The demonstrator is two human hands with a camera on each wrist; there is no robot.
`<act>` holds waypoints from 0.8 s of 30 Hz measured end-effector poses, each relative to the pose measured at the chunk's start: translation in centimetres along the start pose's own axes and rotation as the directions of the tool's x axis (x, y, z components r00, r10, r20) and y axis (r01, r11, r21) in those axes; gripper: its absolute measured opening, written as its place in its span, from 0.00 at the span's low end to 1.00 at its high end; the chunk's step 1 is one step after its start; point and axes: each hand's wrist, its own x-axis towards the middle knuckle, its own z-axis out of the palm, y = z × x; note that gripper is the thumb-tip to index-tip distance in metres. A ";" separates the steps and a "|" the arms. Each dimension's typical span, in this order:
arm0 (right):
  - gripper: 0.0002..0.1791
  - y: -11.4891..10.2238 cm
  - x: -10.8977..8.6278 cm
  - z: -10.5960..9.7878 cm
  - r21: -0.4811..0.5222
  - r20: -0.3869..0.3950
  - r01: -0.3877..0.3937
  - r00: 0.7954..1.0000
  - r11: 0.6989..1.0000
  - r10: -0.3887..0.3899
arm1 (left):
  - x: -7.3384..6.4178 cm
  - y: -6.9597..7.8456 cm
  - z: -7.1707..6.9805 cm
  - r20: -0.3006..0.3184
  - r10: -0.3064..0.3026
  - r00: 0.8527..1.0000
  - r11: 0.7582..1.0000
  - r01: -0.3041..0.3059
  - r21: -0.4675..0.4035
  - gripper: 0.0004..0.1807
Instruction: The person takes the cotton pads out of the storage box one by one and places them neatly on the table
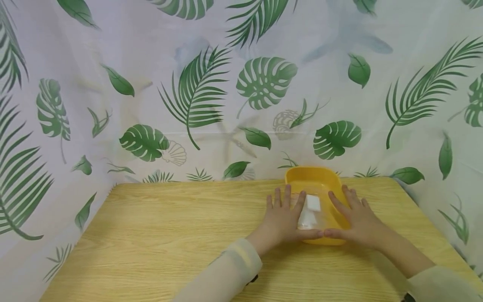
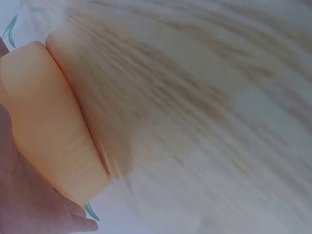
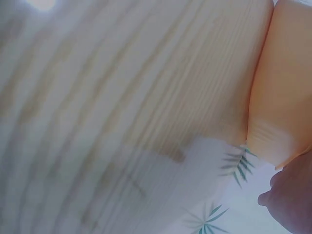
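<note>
Toward the back right of the table sits a yellow plastic basin point(image 1: 313, 172); its side wall point(image 2: 48, 112) fills the left of the left wrist view. My left hand point(image 1: 281, 220) touches the basin's near left corner, fingers spread and straight, thumb along the near rim. Against the right side lies my right hand point(image 1: 360, 224), its fingers also extended, and the two thumb tips meet at the near edge. Inside the basin is a white rectangular piece point(image 1: 313, 202) with a clear plastic packet point(image 1: 308, 219) holding something white; their exact kind cannot be made out.
The wood-grain table point(image 1: 170, 235) extends to the left and in front of the basin. Behind it hangs a white cloth point(image 1: 211, 159) printed with green leaves, which also runs along both sides. The basin's far end is close to this cloth.
</note>
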 end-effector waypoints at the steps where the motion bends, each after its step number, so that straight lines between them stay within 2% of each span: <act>1: 0.59 -0.2 0.1 0.1 -0.002 0.000 0.004 1.000 1.000 -0.004 | -0.1 -0.2 0.1 0.004 -0.002 1.000 1.000 0.002 0.001 0.63; 11: 0.60 -1.6 0.9 0.5 -0.035 0.000 0.042 0.999 0.999 -0.042 | -1.1 -1.6 0.2 -0.005 -0.007 1.000 1.000 0.007 -0.006 0.63; 24: 0.65 -2.9 1.4 0.9 -0.037 0.015 0.006 1.000 0.999 -0.006 | -2.2 -2.7 -0.3 0.003 -0.001 1.000 1.000 0.001 -0.001 0.66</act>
